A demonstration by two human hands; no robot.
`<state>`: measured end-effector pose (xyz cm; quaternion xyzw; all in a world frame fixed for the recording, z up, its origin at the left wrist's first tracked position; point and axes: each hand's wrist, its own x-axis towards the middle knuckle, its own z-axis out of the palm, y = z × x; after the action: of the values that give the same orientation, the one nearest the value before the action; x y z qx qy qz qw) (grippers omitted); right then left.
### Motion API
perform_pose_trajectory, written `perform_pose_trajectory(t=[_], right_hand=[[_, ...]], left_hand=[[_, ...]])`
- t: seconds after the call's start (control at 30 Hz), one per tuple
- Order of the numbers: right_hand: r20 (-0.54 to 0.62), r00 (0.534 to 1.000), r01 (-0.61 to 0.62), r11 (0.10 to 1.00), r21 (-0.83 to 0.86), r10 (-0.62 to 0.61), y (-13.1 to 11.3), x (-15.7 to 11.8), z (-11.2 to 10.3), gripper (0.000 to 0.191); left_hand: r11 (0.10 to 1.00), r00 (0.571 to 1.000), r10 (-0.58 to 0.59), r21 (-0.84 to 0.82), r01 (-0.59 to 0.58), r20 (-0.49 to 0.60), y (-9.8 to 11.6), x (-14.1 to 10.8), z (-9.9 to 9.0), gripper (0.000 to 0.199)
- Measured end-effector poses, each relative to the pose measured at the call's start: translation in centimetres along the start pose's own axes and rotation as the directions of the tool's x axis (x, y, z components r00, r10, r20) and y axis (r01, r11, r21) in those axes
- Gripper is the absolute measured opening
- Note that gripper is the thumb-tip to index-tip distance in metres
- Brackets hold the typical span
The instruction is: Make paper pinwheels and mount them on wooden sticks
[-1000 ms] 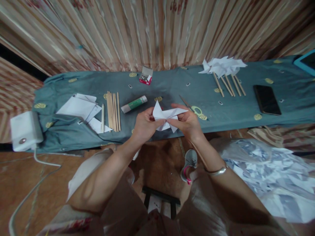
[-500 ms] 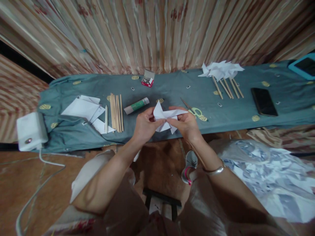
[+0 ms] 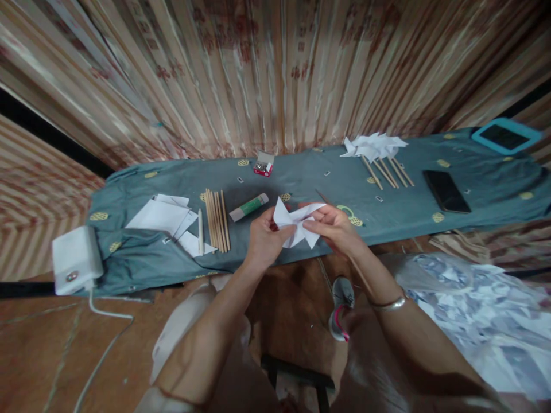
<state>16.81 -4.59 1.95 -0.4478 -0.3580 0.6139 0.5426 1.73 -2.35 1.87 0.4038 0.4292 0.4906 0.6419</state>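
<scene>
A white paper pinwheel (image 3: 297,228) with pointed blades is held over the front edge of the cloth-covered table. My left hand (image 3: 267,236) is closed on its left side, thumb pressed toward the middle. On its right side my right hand (image 3: 333,228) pinches the paper between thumb and fingers. Just beyond the right hand lie scissors (image 3: 343,210) with pale green handles, partly hidden. A green-labelled tube (image 3: 248,207) rests beyond my left hand, and left of it is a row of thin wooden sticks (image 3: 217,221).
Paper sheets (image 3: 157,221) and a white pen-like stick (image 3: 200,232) lie left. A small red box (image 3: 263,165) of metal bits stands at the back. Pinwheels on sticks (image 3: 374,148), a phone (image 3: 446,191) and a blue-framed device (image 3: 508,136) are right. A bag of paper scraps (image 3: 482,321) sits below.
The view has tilted and shifted, so the table appears lower. My right hand has changed its grip on the pinwheel's right side, and the paper has turned slightly.
</scene>
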Motion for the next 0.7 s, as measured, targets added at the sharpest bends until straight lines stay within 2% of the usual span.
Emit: perform_pose_trajectory(t=[0.07,0.13,0.2,0.23,0.3,0.37,0.4,0.43,0.57,0.7], right_hand=[[-0.034,0.996,0.078,0.996,0.033,-0.077,-0.2,0.4,-0.4,0.039],[-0.170,0.973,0.172,0.982,0.081,-0.156,0.1,1.4,-1.0,0.036],[-0.277,0.946,0.173,0.985,-0.008,-0.169,0.7,3.0,-1.4,0.034],[-0.293,0.938,0.157,0.982,-0.109,-0.183,1.0,4.0,-1.5,0.032],[-0.191,0.953,0.145,0.910,-0.389,-0.233,1.5,6.4,-1.1,0.032],[-0.124,0.960,0.153,0.839,-0.523,-0.252,1.5,9.2,-0.2,0.028],[-0.028,0.963,0.155,0.634,-0.758,-0.269,1.3,10.7,0.5,0.028],[0.005,0.962,0.156,0.536,-0.830,-0.273,1.0,12.3,1.1,0.026],[0.123,0.958,0.193,0.261,-0.946,-0.260,-0.7,17.8,3.8,0.021],[0.227,0.960,0.227,-0.020,-0.974,-0.165,-1.7,21.2,5.6,0.027]], left_hand=[[0.996,0.999,-0.021,-0.083,0.018,-0.032,0.4,-0.2,0.2,0.039],[0.983,0.997,-0.050,-0.181,0.038,-0.063,0.8,-0.4,0.5,0.041],[0.964,0.995,-0.075,-0.260,0.055,-0.066,1.3,-0.7,0.8,0.042],[0.956,0.995,-0.084,-0.288,0.064,-0.060,1.5,-0.8,1.0,0.042],[0.940,0.995,-0.094,-0.332,0.075,-0.042,1.8,-0.9,1.3,0.042],[0.929,0.995,-0.098,-0.362,0.081,-0.029,2.0,-0.9,1.3,0.043],[0.925,0.995,-0.100,-0.370,0.084,-0.024,2.1,-0.8,1.2,0.044],[0.923,0.995,-0.102,-0.376,0.086,-0.022,2.2,-0.8,1.1,0.045],[0.920,0.991,-0.121,-0.382,0.092,-0.053,2.6,-0.6,0.5,0.048],[0.920,0.986,-0.155,-0.373,0.122,-0.057,3.1,-0.8,-0.1,0.046]])
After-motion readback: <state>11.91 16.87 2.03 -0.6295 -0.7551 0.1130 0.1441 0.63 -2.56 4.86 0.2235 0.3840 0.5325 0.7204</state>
